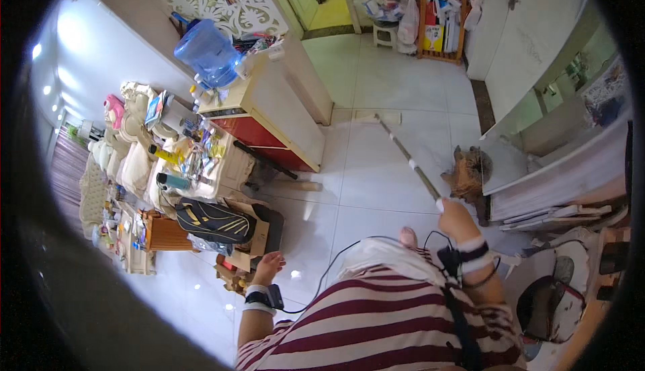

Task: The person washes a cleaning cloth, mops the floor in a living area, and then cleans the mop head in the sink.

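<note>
My right hand point(459, 220) is closed round the upper end of a flat mop's long pole point(411, 160). The pole slants forward and left to a pale, flat mop head point(392, 117), which lies on the tiled floor ahead. My left hand point(269, 267) hangs low on the left with its fingers loosely apart and nothing in it; nearest to it are a cardboard box and a black bag with yellow trim point(216, 222). Both wrists wear straps with small black devices, and a cable runs from the left one.
A brown tabby cat point(469, 173) is on the floor right of the pole. At left a cabinet point(285, 112) bears a blue water jug point(208, 52), beside a cluttered table point(213, 159). A wooden shelf point(443, 15) and a white stool point(385, 33) stand at the back.
</note>
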{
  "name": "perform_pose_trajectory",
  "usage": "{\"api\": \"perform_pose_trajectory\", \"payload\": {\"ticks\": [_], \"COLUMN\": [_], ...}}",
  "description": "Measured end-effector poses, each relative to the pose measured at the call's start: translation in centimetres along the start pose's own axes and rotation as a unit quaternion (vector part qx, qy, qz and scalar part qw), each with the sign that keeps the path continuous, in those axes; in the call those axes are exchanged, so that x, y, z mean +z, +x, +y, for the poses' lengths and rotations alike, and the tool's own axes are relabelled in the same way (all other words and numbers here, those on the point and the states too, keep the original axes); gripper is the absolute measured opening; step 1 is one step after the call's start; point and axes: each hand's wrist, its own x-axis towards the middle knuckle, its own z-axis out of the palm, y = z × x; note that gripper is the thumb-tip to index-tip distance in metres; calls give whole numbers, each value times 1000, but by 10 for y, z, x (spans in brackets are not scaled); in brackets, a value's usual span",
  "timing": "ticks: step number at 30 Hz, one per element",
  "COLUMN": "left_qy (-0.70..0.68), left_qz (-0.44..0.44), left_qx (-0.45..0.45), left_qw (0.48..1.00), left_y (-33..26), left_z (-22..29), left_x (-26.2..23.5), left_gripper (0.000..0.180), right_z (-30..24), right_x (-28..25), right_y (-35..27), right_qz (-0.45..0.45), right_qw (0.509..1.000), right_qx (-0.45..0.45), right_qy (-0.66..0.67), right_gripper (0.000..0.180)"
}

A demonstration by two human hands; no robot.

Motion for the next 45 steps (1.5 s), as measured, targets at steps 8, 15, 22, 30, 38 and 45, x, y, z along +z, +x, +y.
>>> {"api": "perform_pose_trajectory", "payload": {"ticks": [8,15,22,30,38,45], "left_qy": [-82,-111,-40,-51,-23,19], "left_qz": [38,51,-6,-68,-97,-184], "left_qx": [-157,-239,-61,8,9,108], "left_qw": [983,963,997,996,995,977], "left_y": [-12,51,185,272,297,398], "left_z": [-15,16,214,376,482,584], "left_x": [13,29,77,119,163,189], "left_gripper": [36,37,32,42,41,42], "right_z": [-33,-65,-86,-107,-148,-185], "right_x": [-17,-35,-59,-66,-76,-86], "right_y": [208,341,428,583,767,904], "right_qz": [-50,-51,-91,-81,-104,-97], "right_qw": [996,993,990,993,985,971], "right_qx": [9,-20,17,-10,-73,-134], "right_qy": [-77,-101,-108,-88,-119,-175], "right_gripper": [25,22,27,32,24,21]}}
